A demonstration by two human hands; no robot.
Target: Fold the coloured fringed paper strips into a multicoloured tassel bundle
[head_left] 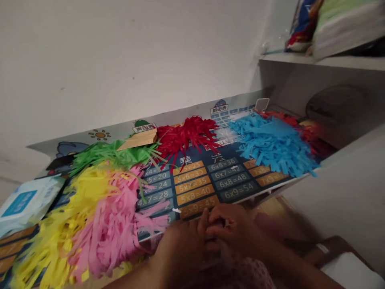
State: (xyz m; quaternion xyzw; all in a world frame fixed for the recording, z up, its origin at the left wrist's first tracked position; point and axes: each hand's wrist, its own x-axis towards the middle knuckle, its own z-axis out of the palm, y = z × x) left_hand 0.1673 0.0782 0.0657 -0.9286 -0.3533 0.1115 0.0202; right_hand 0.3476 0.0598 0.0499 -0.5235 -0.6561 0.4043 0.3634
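A pale wall (120,60) with a few dark specks rises behind the tabletop (222,178) before me. On the right a white shelf (331,63) juts out, shadow beneath it; the light in here is dim.

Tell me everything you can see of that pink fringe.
The pink fringe is a loose, rumpled heap of thin strips, apparently paper. It lies on the printed chart, overlapping the yellow fringe, some strips splayed rightward. Strands of the green fringe reach its upper end. The left hand is nearby; whether they touch is unclear.
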